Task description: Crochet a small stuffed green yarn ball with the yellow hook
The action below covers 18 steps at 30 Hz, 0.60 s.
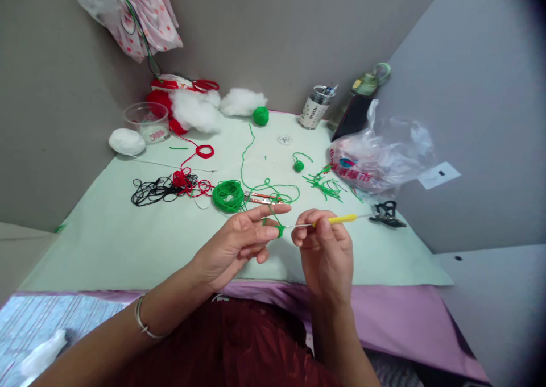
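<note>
My left hand point(239, 240) pinches a small green crochet piece point(279, 230) between thumb and fingers, with green yarn looped over the stretched index finger. My right hand point(325, 249) is closed on a yellow-handled crochet hook point(335, 220); its metal tip points left into the green piece. The green strand runs back across the pale green table point(106, 239) to a loose green yarn coil point(228, 195) and on to a green yarn ball point(260, 115) at the far edge.
Black yarn point(151, 191) and red yarn point(187, 181) lie tangled at left. White stuffing point(213, 107), a clear cup point(147, 121), a tin point(315, 107), a plastic bag point(375, 159), green scraps point(324, 183), small snips point(262, 198) and a black clip point(387, 214) surround the work.
</note>
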### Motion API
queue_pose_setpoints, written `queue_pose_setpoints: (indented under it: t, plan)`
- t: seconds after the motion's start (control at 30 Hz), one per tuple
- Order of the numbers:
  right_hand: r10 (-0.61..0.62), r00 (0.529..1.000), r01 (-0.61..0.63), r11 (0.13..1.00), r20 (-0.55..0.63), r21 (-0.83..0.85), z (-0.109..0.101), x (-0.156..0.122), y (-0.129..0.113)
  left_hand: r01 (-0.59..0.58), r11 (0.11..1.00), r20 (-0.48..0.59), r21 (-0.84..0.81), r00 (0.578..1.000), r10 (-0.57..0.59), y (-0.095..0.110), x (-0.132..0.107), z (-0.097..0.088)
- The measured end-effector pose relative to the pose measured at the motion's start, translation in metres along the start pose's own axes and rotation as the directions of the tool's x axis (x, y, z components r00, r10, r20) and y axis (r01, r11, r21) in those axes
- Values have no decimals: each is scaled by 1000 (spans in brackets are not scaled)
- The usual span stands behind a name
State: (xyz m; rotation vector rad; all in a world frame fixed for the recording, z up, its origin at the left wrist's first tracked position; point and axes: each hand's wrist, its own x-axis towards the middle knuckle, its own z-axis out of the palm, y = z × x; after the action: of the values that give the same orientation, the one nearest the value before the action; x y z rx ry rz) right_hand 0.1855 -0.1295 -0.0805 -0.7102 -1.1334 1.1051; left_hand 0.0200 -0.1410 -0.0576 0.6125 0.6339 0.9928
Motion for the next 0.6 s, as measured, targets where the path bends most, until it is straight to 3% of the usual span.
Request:
queue_pose_setpoints:
  t: [0.1,0.23,0.3,0.5,0.6]
  plan:
    - [3,999,-4,1000,39,13,1,-1,1,-65,997,-29,28,997,66,-4,2,1]
    - [-173,984,179,954,48,-239,6,-9,4,-204,963,-85,175,971,222,-11,4,2]
    - [-207,978,210,941,40,-267,7,-12,4,-230,945,-93,232,962,257,-12,4,0]
    - [-62,998,62,997,3,-54,4,-6,1,-210,931,-108,298,962,251,-6,1,-2]
    - [-83,996,84,992,24,-91,3,-7,-2,-208,925,-105,318,962,252,-4,-1,-1]
